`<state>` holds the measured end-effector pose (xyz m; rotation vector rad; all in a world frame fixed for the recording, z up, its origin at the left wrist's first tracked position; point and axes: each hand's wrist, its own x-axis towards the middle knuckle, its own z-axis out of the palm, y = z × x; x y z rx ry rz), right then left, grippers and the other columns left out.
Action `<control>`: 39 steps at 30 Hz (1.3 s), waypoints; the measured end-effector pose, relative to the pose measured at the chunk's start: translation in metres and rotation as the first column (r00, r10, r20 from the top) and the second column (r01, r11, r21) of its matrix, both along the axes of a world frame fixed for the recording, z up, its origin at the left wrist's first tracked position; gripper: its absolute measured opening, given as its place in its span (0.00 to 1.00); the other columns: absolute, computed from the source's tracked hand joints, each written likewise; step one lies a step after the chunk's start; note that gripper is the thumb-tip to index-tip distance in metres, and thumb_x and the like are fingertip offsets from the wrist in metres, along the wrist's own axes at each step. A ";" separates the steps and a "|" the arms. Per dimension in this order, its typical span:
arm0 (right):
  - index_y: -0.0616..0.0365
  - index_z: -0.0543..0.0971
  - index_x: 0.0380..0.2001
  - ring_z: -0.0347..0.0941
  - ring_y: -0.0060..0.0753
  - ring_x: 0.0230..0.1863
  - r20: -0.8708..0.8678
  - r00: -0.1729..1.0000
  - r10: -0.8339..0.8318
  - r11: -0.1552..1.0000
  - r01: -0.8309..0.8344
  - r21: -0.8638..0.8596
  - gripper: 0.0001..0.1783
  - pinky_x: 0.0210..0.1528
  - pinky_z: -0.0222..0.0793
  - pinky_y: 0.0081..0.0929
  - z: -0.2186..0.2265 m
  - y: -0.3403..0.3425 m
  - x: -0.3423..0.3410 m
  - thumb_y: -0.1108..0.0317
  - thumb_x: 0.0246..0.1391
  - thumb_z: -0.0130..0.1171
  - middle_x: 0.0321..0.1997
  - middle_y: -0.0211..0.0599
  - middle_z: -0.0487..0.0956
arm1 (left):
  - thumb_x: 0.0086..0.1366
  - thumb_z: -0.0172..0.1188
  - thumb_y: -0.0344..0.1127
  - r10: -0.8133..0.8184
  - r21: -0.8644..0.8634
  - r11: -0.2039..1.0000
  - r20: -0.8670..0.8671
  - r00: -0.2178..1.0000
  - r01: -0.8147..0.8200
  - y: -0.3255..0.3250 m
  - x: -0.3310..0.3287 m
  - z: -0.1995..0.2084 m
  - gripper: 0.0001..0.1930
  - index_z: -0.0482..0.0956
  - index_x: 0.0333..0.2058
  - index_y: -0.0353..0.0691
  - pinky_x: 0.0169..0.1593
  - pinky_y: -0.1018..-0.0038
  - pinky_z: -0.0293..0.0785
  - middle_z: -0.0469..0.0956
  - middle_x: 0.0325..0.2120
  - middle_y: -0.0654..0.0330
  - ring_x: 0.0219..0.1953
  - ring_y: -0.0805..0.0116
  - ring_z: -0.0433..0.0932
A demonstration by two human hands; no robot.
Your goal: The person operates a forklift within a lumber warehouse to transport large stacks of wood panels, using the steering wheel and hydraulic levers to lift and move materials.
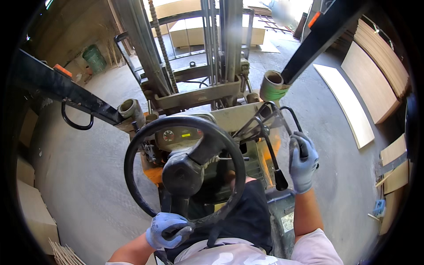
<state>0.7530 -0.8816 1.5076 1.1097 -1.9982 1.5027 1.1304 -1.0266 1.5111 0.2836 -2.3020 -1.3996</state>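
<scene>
I sit at the controls of a forklift. My left hand (pixel 169 230), in a light blue work glove with a dark palm, is closed at the lower rim of the black steering wheel (pixel 128 170); whether it grips the rim itself or a knob on it is hidden. My right hand (pixel 304 162), gloved the same way, wraps round the black grip of a control lever (pixel 289 115) to the right of the wheel. Beside it, a second lever (pixel 271 152) with a black knob stands untouched. Behind the wheel shows the dashboard (pixel 179 135) with round gauges and a small lit display.
Ahead rises the forklift mast (pixel 229 48) with chains, flanked by dark cab posts (pixel 327 37). Beyond it lies a pale board stack (pixel 194 37). Wood panels (pixel 369 81) and a long white board (pixel 346 106) lie right. A green bin (pixel 94 58) stands far left; more boards (pixel 35 212) line the near left.
</scene>
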 end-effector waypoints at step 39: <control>0.66 0.76 0.52 0.77 0.55 0.43 -0.288 0.943 0.169 0.803 0.037 0.594 0.39 0.49 0.71 0.47 0.012 -0.043 0.250 0.51 0.42 0.74 0.43 0.49 0.80 | 0.62 0.61 0.26 0.197 0.019 0.980 -0.146 0.969 -0.196 -0.173 0.209 -0.010 0.03 0.82 0.29 0.36 0.25 0.72 0.77 0.83 0.21 0.58 0.21 0.71 0.81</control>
